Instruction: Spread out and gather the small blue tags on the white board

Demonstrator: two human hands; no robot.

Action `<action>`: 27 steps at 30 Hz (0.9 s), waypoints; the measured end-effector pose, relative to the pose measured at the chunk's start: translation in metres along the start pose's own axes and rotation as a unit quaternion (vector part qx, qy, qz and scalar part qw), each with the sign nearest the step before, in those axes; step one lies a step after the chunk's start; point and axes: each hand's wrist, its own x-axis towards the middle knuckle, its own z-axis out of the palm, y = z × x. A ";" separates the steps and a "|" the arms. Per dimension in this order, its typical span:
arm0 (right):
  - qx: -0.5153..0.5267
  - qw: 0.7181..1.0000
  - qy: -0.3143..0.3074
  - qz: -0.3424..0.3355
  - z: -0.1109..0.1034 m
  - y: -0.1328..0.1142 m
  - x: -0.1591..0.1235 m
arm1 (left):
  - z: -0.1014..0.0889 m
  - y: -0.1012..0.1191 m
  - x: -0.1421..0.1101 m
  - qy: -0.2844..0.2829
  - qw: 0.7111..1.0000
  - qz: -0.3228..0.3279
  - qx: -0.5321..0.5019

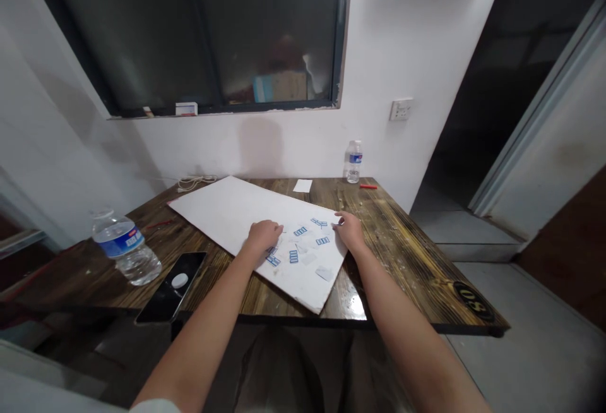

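Note:
A white board (222, 208) lies slantwise on the wooden table, with one corner near the front edge. Several small clear pieces printed with blue bar patterns are scattered over its right part, among them one piece (293, 256) in the middle and another piece (322, 241) closer to my right hand. My left hand (264, 236) rests on the board with its fingers curled together; whatever they hold is hidden. At the board's right edge, my right hand (349, 230) has thumb and forefinger drawn together around something too small to name.
On the left stand a water bottle (125, 245) and a black phone (173, 290) with a white disc on it, lying flat. Toward the wall are a white cable (194, 180), a paper slip (303, 185), a second bottle (354, 163) and a red pen-like stick (368, 187).

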 end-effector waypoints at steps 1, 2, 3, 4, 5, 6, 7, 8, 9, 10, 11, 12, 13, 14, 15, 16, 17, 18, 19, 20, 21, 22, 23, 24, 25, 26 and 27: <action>-0.001 1.000 -0.001 -0.001 0.000 0.000 0.000 | 0.000 0.006 0.003 0.006 1.000 -0.013 0.011; -0.002 1.000 -0.001 -0.002 -0.001 -0.001 0.000 | 0.002 0.012 0.005 0.023 0.999 -0.029 0.020; -0.003 1.000 -0.002 -0.002 -0.001 -0.001 0.000 | 0.005 0.020 0.005 0.038 0.998 -0.030 0.029; -0.003 1.000 -0.005 -0.001 -0.001 -0.001 0.000 | 0.009 0.027 0.005 0.056 0.997 -0.020 0.041; -0.001 1.000 -0.013 0.000 -0.002 -0.001 -0.001 | 0.013 0.034 0.005 0.065 0.996 -0.010 0.057; 0.001 1.000 -0.023 0.003 -0.002 0.000 -0.001 | 0.017 0.040 0.004 0.057 0.996 0.000 0.071; 0.004 0.999 -0.033 0.005 -0.002 0.000 -0.001 | 0.020 0.045 0.003 0.051 0.995 0.010 0.082; 0.006 0.999 -0.041 0.006 -0.002 0.000 -0.002 | 0.022 0.048 0.003 0.048 0.995 0.018 0.089; 0.008 0.999 -0.045 0.006 -0.003 0.000 -0.002 | 0.024 0.049 0.002 0.042 0.994 0.030 0.092; 0.010 0.999 -0.045 0.008 -0.003 0.000 -0.002 | 0.025 0.049 0.002 0.043 0.994 0.038 0.090; 0.014 0.999 -0.042 0.009 -0.004 -0.001 -0.002 | 0.025 0.047 0.003 0.051 0.994 0.039 0.083; 0.019 0.999 -0.040 0.010 -0.005 -0.002 -0.002 | 0.026 0.043 0.003 0.063 0.995 0.032 0.074; 0.027 0.999 -0.038 0.011 -0.005 -0.004 -0.002 | 0.026 0.039 0.004 0.089 0.994 0.016 0.059; 0.038 0.998 -0.038 0.010 -0.006 -0.007 -0.001 | 0.026 0.035 0.004 0.120 0.992 -0.016 0.042; 0.052 0.998 -0.038 0.004 -0.006 -0.010 -0.001 | 0.026 0.031 0.004 0.146 0.988 -0.036 0.029; 0.069 0.997 -0.035 -0.004 -0.006 -0.013 -0.001 | 0.027 0.027 0.005 0.163 0.986 -0.040 0.015; 0.087 0.996 -0.032 -0.016 -0.005 -0.017 -0.001 | 0.027 0.024 0.006 0.177 0.983 -0.045 -0.007; 0.109 0.993 -0.030 -0.025 -0.004 -0.020 -0.001 | 0.028 0.022 0.006 0.187 0.981 -0.039 -0.039; 0.137 0.990 -0.033 -0.031 -0.003 -0.023 -0.002 | 0.028 0.022 0.007 0.192 0.978 -0.020 -0.080; 0.172 0.983 -0.046 -0.034 -0.001 -0.025 -0.003 | 0.028 0.022 0.008 0.191 0.973 0.009 -0.126; 0.215 0.974 -0.065 -0.033 0.000 -0.028 -0.004 | 0.027 0.023 0.009 0.185 0.966 0.049 -0.175; 0.261 0.961 -0.087 -0.031 0.002 -0.030 -0.006 | 0.027 0.024 0.011 0.175 0.955 0.094 -0.221; 0.303 0.946 -0.108 -0.029 0.004 -0.031 -0.007 | 0.027 0.026 0.012 0.162 0.941 0.138 -0.262; 0.336 0.933 -0.122 -0.029 0.005 -0.033 -0.009 | 0.026 0.028 0.013 0.151 0.927 0.173 -0.297; 0.356 0.924 -0.134 -0.030 0.007 -0.034 -0.011 | 0.026 0.030 0.014 0.143 0.914 0.195 -0.327; 0.365 0.919 -0.146 -0.031 0.009 -0.035 -0.012 | 0.027 0.031 0.015 0.137 0.903 0.202 -0.354; 0.364 0.917 -0.159 -0.034 0.011 -0.036 -0.013 | 0.028 0.032 0.016 0.131 0.895 0.199 -0.378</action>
